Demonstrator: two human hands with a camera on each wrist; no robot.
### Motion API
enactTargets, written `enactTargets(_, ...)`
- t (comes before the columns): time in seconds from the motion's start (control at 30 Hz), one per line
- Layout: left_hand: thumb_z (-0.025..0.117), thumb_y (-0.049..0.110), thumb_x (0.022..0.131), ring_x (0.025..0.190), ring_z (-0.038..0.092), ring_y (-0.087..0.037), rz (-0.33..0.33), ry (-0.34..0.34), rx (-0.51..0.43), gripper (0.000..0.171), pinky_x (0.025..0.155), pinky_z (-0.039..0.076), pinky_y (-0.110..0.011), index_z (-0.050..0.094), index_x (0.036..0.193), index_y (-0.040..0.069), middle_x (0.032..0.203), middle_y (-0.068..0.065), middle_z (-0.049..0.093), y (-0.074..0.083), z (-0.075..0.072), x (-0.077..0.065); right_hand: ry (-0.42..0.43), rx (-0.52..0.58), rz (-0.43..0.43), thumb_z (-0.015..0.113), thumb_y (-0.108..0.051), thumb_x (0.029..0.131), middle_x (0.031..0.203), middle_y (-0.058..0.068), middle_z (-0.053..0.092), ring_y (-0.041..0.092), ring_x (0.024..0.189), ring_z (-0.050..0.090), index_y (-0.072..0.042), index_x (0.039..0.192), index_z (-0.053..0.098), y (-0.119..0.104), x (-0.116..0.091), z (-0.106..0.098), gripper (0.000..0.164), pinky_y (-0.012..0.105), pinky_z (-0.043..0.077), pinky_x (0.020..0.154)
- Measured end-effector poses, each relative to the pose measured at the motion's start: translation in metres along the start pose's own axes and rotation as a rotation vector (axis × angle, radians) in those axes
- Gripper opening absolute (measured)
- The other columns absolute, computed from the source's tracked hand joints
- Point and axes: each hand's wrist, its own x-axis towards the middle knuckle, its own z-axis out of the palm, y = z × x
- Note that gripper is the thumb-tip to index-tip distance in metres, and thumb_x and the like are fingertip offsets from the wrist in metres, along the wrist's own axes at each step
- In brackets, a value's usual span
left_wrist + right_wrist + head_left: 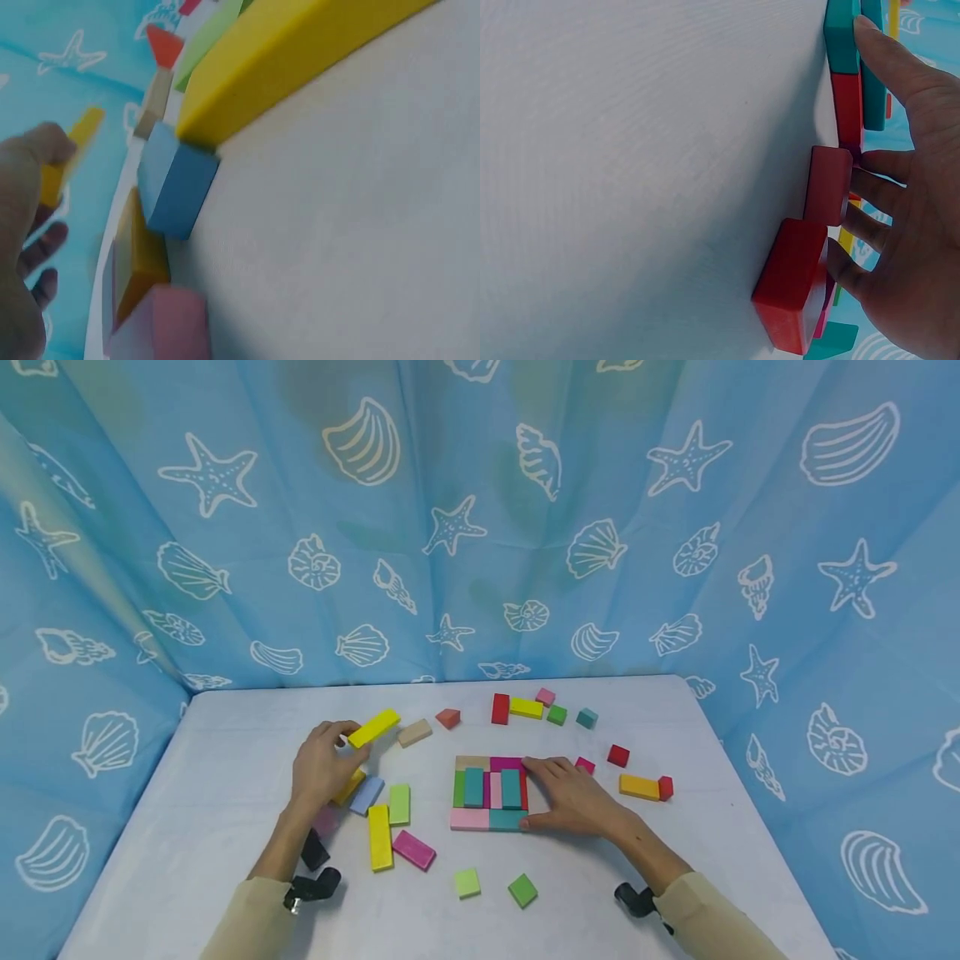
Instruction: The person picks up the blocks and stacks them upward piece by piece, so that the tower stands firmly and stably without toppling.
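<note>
My left hand (322, 766) pinches a yellow block (374, 727) between thumb and fingers, raised over the left side of the table. In the left wrist view that block is partly behind the fingers. Under and beside this hand lie an orange-yellow block (348, 787), a blue block (367, 795) and a pink block (180, 322). My right hand (576, 799) rests at the right edge of a rectangular block layout (470, 819). Its thumb touches the teal corner block (843, 37), fingers spread along the side. Two teal blocks (473, 787) lie on top of the layout.
Loose blocks lie around: a yellow block (380, 837), a magenta block (414, 851) and green blocks (522, 890) in front, a tan block (414, 733) and a red triangular block (447, 718) behind, an orange block (639, 787) at right. A patterned blue curtain (480, 585) surrounds the white table.
</note>
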Motion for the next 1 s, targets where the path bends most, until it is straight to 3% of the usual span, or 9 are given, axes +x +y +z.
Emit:
enactTargets(0.17,0.076,0.033,0.089,0.101,0.055,-0.024,0.139,-0.076,-0.162,0.039,0.088,0.047,-0.043,0.068,0.123,0.018,0.116,-0.004,0.064,0.019,0.011,-0.004,0.009,0.016,-0.008,0.082,-0.060,0.072,0.154,0.005,0.044,0.028,0.141,0.039,-0.023,0.158,0.032,-0.001,0.000,-0.001,0.106,0.054,0.046,0.105)
enactTargets(0.33,0.078,0.038,0.088,0.103,0.054,-0.019,0.256,-0.204,-0.240,0.037,0.091,0.049,-0.041,0.069,0.121,0.025,0.116,0.005,0.063,0.045,0.029,-0.009,0.006,0.029,-0.004,0.083,-0.059,0.072,0.154,0.005,0.044,0.027,0.141,0.038,-0.024,0.158,0.032,-0.001,0.000,-0.001,0.106,0.054,0.046,0.105)
enactTargets(0.63,0.079,0.038,0.086,0.107,0.054,-0.013,0.341,-0.330,-0.303,0.034,0.099,0.048,-0.043,0.071,0.118,0.030,0.113,0.015,0.063,0.081,0.060,-0.016,0.000,0.019,-0.005,0.084,-0.059,0.072,0.154,0.003,0.045,0.026,0.140,0.040,-0.025,0.158,0.033,0.000,0.000,0.000,0.106,0.052,0.046,0.105)
enactTargets(0.8,0.079,0.035,0.087,0.106,0.053,-0.013,0.395,-0.370,-0.301,0.035,0.101,0.045,-0.043,0.069,0.121,0.028,0.111,0.015,0.063,0.085,0.070,-0.017,0.001,0.019,-0.002,0.085,-0.058,0.071,0.154,0.003,0.045,0.027,0.141,0.039,-0.026,0.158,0.033,0.001,0.000,0.001,0.106,0.052,0.048,0.104)
enactTargets(1.0,0.079,0.034,0.087,0.107,0.052,-0.014,0.407,-0.402,-0.295,0.039,0.098,0.045,-0.041,0.070,0.124,0.026,0.111,0.013,0.063,0.085,0.077,-0.017,0.003,0.018,0.005,0.085,-0.058,0.070,0.154,0.003,0.045,0.027,0.141,0.039,-0.025,0.158,0.033,0.001,0.000,0.001,0.107,0.054,0.046,0.105)
